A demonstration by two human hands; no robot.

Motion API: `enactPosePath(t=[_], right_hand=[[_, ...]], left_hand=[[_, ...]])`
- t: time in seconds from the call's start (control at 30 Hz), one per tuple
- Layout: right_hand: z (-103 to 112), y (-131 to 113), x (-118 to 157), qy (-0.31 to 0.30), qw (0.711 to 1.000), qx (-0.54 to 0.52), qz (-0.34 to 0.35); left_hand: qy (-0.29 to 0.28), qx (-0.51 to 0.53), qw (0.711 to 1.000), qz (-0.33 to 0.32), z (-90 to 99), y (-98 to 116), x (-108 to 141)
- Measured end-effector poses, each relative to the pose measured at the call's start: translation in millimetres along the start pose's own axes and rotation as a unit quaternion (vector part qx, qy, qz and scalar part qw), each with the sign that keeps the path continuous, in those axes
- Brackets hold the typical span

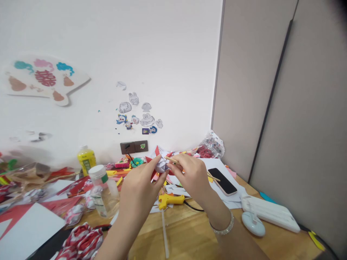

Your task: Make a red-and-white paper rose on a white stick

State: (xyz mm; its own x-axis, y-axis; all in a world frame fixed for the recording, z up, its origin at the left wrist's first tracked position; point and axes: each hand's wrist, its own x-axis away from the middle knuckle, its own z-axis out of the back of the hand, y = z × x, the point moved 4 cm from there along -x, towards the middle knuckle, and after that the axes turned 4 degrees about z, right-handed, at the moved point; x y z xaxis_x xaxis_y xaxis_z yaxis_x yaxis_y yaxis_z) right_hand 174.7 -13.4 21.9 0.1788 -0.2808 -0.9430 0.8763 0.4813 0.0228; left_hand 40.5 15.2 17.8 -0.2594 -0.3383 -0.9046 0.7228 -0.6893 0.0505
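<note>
Head view, bottle point(86, 159): yellow, beside clear jar point(101, 202) on counter point(189, 231).
Left hand point(141, 182): fingers clamped on folded paper point(162, 165), blocking clutter behind.
Glue gun point(170, 199): lower, between forearms.
Right hand point(191, 173): fingers pinching stick point(170, 159), its far end across phone point(222, 182).

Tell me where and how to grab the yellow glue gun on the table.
I'd take the glue gun by its handle, from above on the right. The handle points right, the black cord leaving its end, while the pale glue stick juts toward you from the barrel.
</note>
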Motion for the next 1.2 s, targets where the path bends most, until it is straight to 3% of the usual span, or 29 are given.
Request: enactPosePath(t=[0.5,0.87,1.2], right_hand=[[-2.7,-1.3,2.3,0.034,0.999,-0.009,-0.004],[-1.2,-3.3,0.9,0.035,0.993,-0.089,-0.069],[-2.6,-7.0,2.9,0.014,1.000,0.009,0.023]], left_hand=[[-0.001,-0.003,1.000,0.012,0.2,-0.4,0.2],[0.012,0.001,1.000,0.018,1.2,0.2,-0.4],[0.006,-0.005,1.000,0.007,3.4,1.8,-1.1]])
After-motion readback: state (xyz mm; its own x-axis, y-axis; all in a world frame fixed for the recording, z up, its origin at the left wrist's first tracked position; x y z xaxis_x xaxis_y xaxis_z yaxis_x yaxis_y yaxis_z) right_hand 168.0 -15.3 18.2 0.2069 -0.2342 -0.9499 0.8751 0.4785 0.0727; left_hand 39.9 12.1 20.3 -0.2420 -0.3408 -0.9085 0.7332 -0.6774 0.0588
